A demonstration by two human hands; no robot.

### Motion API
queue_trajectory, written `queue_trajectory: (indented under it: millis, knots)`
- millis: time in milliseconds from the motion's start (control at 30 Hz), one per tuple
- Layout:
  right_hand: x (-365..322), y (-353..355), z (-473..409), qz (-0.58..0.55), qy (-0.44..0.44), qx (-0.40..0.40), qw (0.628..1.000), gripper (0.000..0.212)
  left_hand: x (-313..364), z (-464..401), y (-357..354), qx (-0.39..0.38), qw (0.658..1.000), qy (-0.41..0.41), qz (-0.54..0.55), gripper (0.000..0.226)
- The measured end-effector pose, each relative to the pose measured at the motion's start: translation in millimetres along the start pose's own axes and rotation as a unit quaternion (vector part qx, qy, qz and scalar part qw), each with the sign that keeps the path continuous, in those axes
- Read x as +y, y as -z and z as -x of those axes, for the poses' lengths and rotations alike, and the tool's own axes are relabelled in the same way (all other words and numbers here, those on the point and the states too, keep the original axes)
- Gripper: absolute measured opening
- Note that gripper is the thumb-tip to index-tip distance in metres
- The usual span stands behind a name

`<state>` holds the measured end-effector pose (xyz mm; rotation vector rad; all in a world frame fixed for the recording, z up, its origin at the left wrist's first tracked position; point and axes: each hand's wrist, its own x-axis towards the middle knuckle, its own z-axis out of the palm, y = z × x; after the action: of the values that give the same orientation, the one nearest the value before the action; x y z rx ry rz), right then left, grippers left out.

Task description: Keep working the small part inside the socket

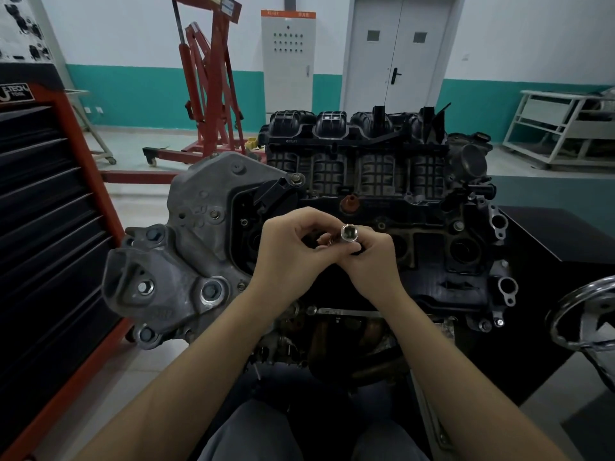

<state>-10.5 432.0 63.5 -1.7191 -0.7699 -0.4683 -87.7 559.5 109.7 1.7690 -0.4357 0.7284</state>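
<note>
My right hand [369, 254] grips a chrome socket [349, 233], open end up, fingers curled round its shaft; my left hand [289, 251] meets it, fingertips pinching a small coppery piece [327, 241] just beside the socket; both hover together over the engine [366, 194]; grey mount bracket [186, 254] left, tool chest [50, 201] beyond.

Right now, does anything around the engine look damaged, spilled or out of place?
Nothing stands out. Both hands, left hand and right hand, hold a shiny socket above the engine; no spill or breakage shows.
</note>
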Motion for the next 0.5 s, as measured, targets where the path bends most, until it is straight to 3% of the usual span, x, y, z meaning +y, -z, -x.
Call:
queue_trajectory:
  millis: [67,267,500]
  knots:
    - [-1.1,0.8,-0.2,-0.004,0.008,-0.002,1.0,0.014,0.7,0.3,-0.8,0.012,1.0,-0.006,-0.001,0.024]
    - [-1.6,3.2,-0.7,-0.002,0.021,-0.024,0.999,0.016,-2.0,-1.0,5.9,-0.055,0.994,0.01,0.095,0.028]
    - [-0.4,0.8,1.2,-0.001,0.007,-0.006,1.0,0.015,-2.1,0.7,2.0,0.003,1.0,-0.017,0.012,0.026]
